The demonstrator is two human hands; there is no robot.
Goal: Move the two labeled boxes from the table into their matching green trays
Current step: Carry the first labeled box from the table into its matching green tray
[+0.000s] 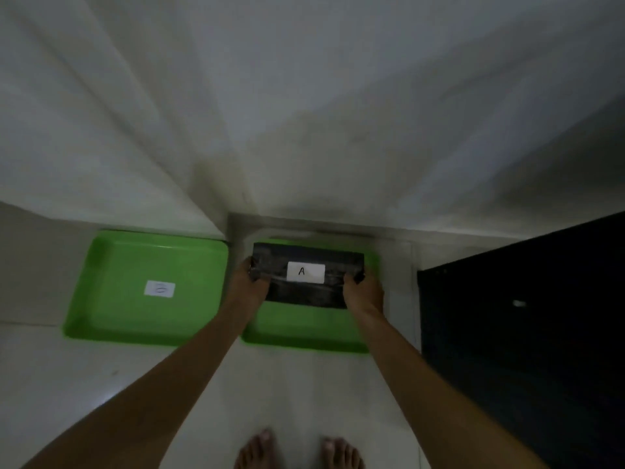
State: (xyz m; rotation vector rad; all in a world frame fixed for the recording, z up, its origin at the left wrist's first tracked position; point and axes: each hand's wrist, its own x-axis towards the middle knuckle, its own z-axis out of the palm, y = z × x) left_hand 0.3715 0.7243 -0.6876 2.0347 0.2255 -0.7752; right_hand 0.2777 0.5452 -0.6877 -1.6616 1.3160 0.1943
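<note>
head view: dim and a little blurred, looking down at a pale tiled floor where two walls meet in a corner.
left hand (252, 279): clamped on the left end of the dark box, fingers curled round its edge.
right hand (362, 287): clamped on the right end of the same box, thumb on top.
dark box (306, 292): a black wrapped block held level between both hands, over the right green tray; whether it touches the tray floor cannot be told.
box label (305, 272): a white slip on top of the box, marked "a".
right green tray (304, 333): lies on the floor against the wall, mostly covered by the box and the hands.
left green tray (111, 289): lies just beside the right one, holding only a white label.
left tray label (159, 288): white slip near the middle; its mark is too blurred to read.
dark cabinet (527, 333): a black mass at the right edge, near the right tray.
bare feet (297, 450): at the bottom edge, between the forearms.
</note>
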